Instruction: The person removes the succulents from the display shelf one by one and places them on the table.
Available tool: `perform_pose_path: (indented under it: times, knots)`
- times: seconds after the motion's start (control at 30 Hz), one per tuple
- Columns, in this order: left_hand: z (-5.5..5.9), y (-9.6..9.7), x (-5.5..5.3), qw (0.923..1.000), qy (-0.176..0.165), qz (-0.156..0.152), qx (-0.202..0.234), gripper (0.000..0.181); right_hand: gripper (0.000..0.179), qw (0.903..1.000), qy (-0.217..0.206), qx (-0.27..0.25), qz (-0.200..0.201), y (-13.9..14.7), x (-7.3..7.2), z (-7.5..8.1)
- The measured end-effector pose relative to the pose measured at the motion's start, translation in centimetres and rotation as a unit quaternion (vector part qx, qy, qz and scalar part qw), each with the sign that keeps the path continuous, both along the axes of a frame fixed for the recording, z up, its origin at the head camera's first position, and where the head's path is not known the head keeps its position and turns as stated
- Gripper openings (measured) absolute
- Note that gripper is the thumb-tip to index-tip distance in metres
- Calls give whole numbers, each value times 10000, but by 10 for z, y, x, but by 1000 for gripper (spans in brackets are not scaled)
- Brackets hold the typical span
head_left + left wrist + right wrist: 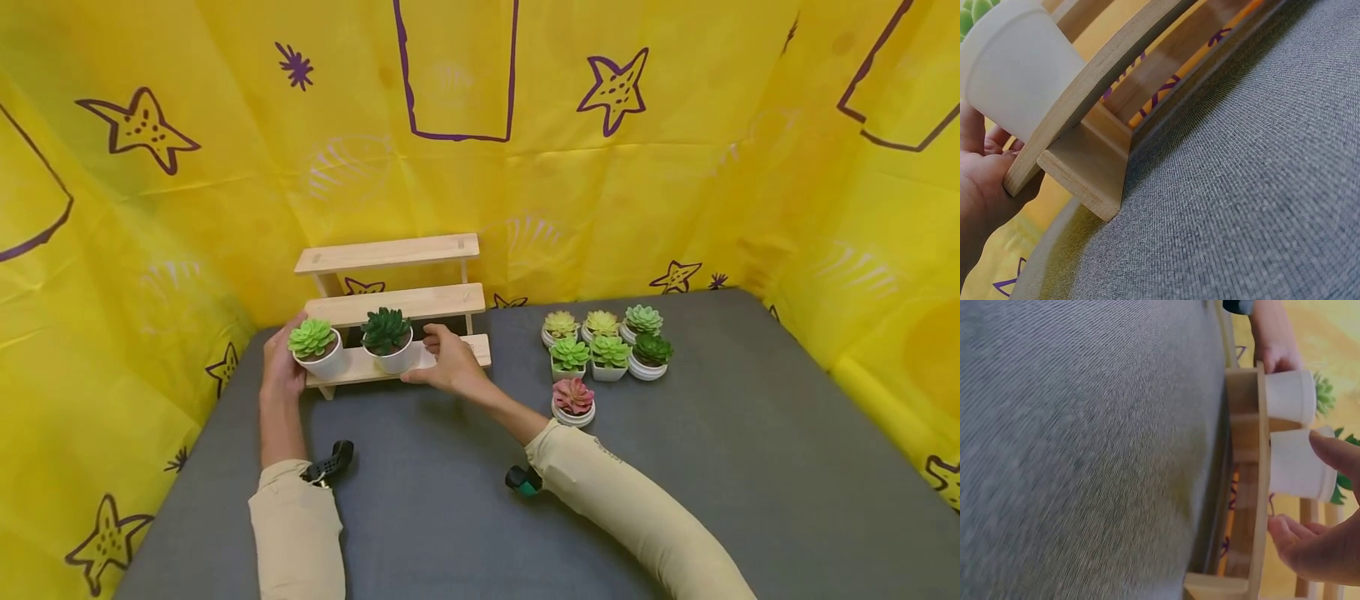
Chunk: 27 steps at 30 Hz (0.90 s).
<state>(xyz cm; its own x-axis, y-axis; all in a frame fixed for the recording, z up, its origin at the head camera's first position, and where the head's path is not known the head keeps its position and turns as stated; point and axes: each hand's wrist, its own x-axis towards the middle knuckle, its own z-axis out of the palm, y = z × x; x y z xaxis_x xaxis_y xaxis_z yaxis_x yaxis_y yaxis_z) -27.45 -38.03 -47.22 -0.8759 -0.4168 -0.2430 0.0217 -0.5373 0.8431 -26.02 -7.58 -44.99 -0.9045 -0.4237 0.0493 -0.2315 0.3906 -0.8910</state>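
A three-tier wooden stand (393, 304) stands at the back left of the table. On its lowest step are two white pots: a light green succulent (311, 340) at the left end and a dark green succulent (387, 332) beside it. My left hand (282, 362) grips the left end of that step, its fingers behind the light green plant's pot (1022, 69). My right hand (452, 364) is just right of the dark green plant's pot (1297, 464), thumb and fingers spread apart. In the right wrist view the thumb (1335, 450) overlaps the pot's rim.
Several potted succulents (609, 353) stand in a cluster right of the stand, with a pink one (573, 397) nearest the front. A yellow patterned cloth (555, 192) hangs behind and along both sides of the grey table (435, 517).
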Motion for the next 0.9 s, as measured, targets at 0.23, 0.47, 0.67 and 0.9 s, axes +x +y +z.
perform_pose_path:
  times: [0.23, 0.47, 0.67, 0.9]
  knots:
    - [-1, 2, -2, 10000, -3, 35, 93, 11, 93, 9997, 157, -133, -106, -17, -1, 0]
    - [0, 6, -3, 9999, -101, 48, 19, 10, 92, 9993, 263, 75, -261, -24, -2, 0]
    - [1, 8, -6, 10000, -14, 78, 35, 9, 90, 9985, 316, 133, -416, -28, -2, 1]
    - [1, 6, -5, 9998, -95, 123, 109, 10, 74, 9985, 292, -17, -473, -32, -4, -1]
